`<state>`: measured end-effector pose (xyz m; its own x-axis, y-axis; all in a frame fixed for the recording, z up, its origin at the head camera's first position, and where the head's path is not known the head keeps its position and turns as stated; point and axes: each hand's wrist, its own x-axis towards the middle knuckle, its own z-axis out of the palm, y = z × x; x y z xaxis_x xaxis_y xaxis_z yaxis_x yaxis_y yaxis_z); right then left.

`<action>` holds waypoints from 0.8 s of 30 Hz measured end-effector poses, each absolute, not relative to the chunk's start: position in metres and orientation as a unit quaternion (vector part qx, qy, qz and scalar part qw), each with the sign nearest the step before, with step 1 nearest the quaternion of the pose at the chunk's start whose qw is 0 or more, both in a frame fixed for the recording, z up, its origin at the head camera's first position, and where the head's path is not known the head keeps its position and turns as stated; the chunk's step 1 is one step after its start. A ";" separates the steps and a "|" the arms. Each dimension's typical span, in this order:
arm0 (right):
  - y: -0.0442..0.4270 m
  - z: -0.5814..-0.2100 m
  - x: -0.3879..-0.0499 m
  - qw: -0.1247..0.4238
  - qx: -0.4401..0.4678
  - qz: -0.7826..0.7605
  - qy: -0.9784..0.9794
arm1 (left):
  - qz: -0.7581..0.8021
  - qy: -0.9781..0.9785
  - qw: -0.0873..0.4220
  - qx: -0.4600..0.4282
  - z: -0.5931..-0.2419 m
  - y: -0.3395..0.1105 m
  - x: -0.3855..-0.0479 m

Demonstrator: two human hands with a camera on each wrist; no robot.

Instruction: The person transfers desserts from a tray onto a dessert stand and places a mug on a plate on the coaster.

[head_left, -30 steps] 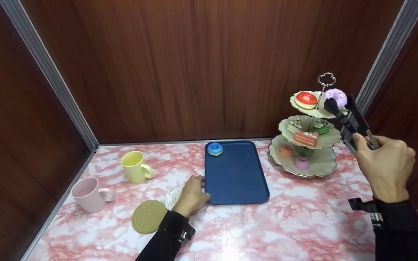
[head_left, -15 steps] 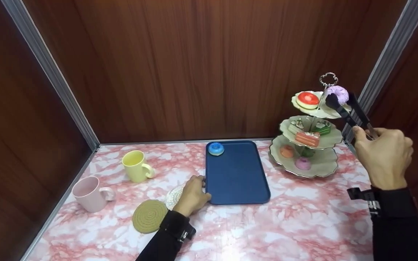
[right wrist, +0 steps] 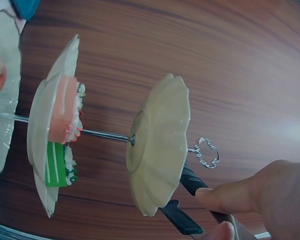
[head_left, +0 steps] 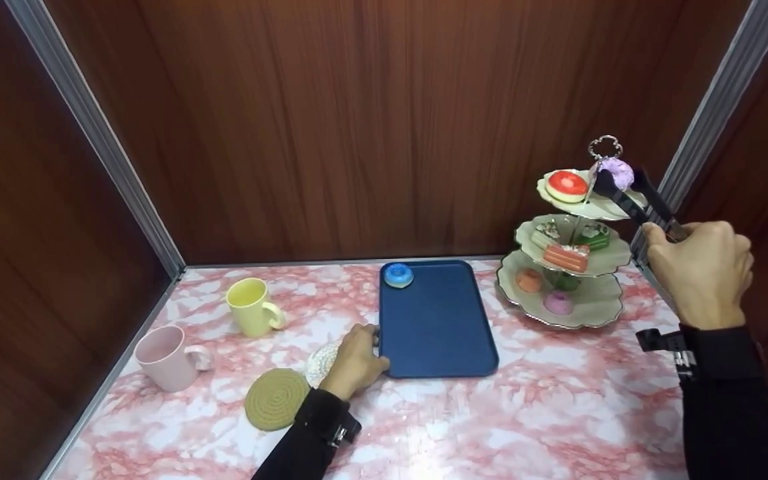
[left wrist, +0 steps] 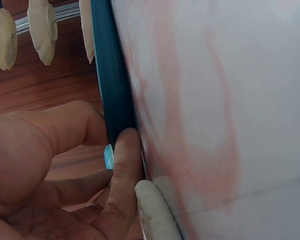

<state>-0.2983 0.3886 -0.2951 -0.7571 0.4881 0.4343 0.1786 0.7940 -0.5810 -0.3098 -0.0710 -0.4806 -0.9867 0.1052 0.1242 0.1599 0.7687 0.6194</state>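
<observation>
In the head view, the right hand [head_left: 704, 273] grips the tongs [head_left: 624, 201] beside the stand [head_left: 591, 310], at the right of the bench [head_left: 477, 433]. The tong arms straddle the purple donut [head_left: 619, 172] on the right of the top tier [head_left: 601, 211], near the red donut [head_left: 567, 187]. The step in hand looks like getting hold of the purple donut. The left hand [head_left: 355, 360] pinches the left edge of the tray [head_left: 437, 327], beside the white coaster [head_left: 321, 363]; the blue donut [head_left: 399, 284] sits in the tray's far left corner.

In the left wrist view, thumb and finger are together on the tray's edge, probably to steady it.

In the right wrist view, the right hand is clamped on the tongs, whose arms stand apart. The top tier hides the purple donut here, so I cannot tell whether they press on it. The next move seems to call for a firm squeeze, then a lift clear of the post [right wrist: 107, 135] and, probably, a swing left to the tray.
</observation>
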 end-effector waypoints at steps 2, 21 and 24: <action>0.389 -0.293 -0.299 0.288 -0.187 0.259 -0.903 | -0.335 -0.938 0.041 -0.071 -0.481 -0.072 -0.310; 0.395 -0.297 -0.296 0.297 -0.178 0.289 -0.893 | -0.328 -0.941 0.037 -0.067 -0.480 -0.070 -0.309; 0.396 -0.297 -0.295 0.293 -0.184 0.293 -0.892 | -0.332 -0.940 0.035 -0.067 -0.480 -0.071 -0.308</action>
<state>-0.2953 0.3955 -0.2967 -0.7612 0.4987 0.4145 0.1561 0.7612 -0.6294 -0.3082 -0.0710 -0.4796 -0.9885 0.1034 0.1104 0.1498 0.7704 0.6197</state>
